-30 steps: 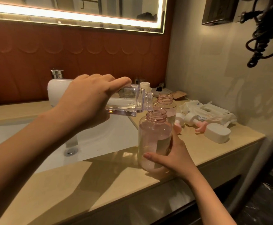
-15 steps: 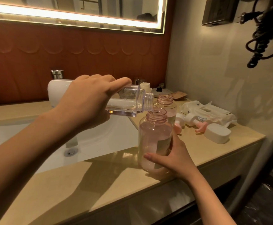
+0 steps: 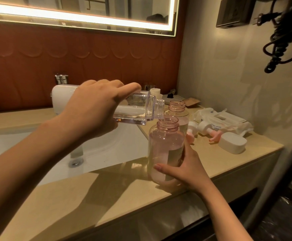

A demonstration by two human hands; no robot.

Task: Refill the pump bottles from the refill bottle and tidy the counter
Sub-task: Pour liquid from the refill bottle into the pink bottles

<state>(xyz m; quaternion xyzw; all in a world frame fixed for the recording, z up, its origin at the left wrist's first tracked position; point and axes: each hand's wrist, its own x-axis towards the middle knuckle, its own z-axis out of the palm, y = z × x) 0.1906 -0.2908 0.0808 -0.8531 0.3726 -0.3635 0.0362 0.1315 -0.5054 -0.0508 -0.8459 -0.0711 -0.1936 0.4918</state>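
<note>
My left hand [image 3: 96,108] grips a clear square refill bottle [image 3: 138,110], tipped on its side with its neck over the mouth of a pink pump bottle [image 3: 166,146]. Liquid lies along the refill bottle's lower side. The pink bottle stands uncapped on the beige counter [image 3: 107,193], partly filled, and my right hand [image 3: 187,169] holds its lower half. A second uncapped pink bottle [image 3: 177,110] stands just behind it. Two white and pink pump heads [image 3: 206,129] lie on the counter to the right.
A white sink basin [image 3: 107,150] with a drain lies left of the bottles. A white oval case [image 3: 232,142] and a wipes packet [image 3: 223,120] sit at the right. Small cups and a paper sachet stand by the back wall. A black coiled cord [image 3: 284,37] hangs on the right wall.
Almost nothing has moved. The refill bottle stays tipped over the front pink bottle, and both hands keep their hold.
</note>
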